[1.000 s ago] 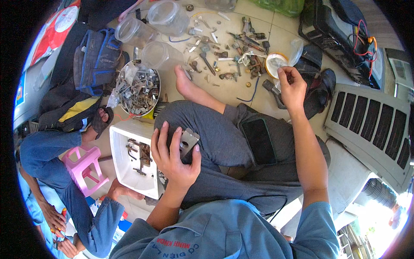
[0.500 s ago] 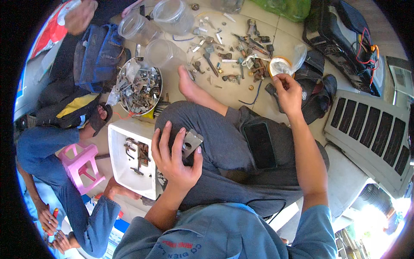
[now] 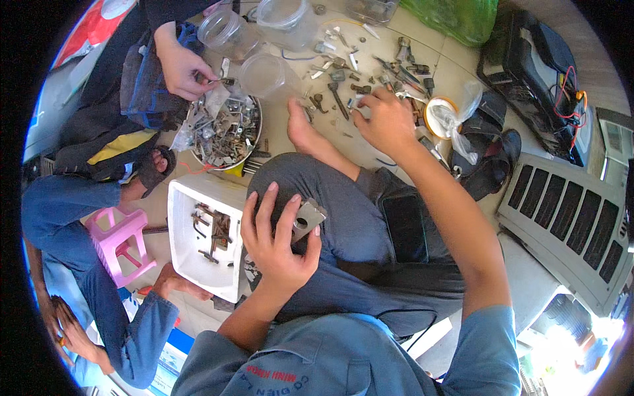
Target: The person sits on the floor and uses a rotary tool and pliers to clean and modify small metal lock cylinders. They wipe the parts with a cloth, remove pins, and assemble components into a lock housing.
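My left hand [image 3: 281,247] is closed around a grey metal block [image 3: 310,218] with a round hole, held over my left thigh. Ahead on the tiled floor, my right hand [image 3: 389,125] hovers above loose fittings, fingers apart and slightly curled, with nothing visible in them; the parts under the palm are hidden. Left of it lies a dark bolt-like rod [image 3: 338,98] among small screws and bits. To its right is a round orange-rimmed container [image 3: 432,111] with a clear plastic bag [image 3: 456,122] in it. A dark phone [image 3: 406,228] rests on my lap.
Another person's hand [image 3: 181,71] pinches a small part above a round basin [image 3: 259,125] of mixed metal pieces. Clear jars [image 3: 267,76] stand behind. A white foam box [image 3: 231,280] holds rusty parts. Black sandals [image 3: 498,158] and a vented grey panel [image 3: 561,211] lie right.
My right hand has left the orange-rimmed container and moved left over the loose parts. My left hand keeps the metal block. Another person's hand has come down to the basin.
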The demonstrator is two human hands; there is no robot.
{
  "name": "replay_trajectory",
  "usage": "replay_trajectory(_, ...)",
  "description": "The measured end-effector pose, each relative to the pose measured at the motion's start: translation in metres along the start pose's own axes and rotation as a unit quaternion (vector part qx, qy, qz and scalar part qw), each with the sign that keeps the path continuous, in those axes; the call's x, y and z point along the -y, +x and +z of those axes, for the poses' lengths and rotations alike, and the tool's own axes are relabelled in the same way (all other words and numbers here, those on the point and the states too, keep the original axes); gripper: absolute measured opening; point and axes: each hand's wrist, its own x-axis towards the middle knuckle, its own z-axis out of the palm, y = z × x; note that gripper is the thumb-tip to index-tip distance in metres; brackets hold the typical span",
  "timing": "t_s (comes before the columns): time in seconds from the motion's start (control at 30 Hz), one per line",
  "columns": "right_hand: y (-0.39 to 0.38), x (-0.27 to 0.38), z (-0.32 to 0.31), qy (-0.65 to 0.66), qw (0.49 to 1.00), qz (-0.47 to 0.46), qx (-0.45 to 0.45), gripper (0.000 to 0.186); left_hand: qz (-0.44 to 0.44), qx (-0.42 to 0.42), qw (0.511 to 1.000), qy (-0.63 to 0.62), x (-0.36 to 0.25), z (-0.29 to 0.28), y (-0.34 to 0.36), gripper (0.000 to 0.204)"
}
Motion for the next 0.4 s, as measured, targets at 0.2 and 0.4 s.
replay_trajectory(0.2,0.045,0.025,0.037,-0.097,0.993,0.035,0.056,0.028,-0.003,-0.003,1.000,-0.007,0.003,0.001,-0.002,0.052)
replay_trajectory(0.4,0.029,0.018,0.013,0.128,0.987,0.076,0.066,0.029,0.001,0.006,1.000,-0.016,0.004,-0.002,-0.002,0.052)
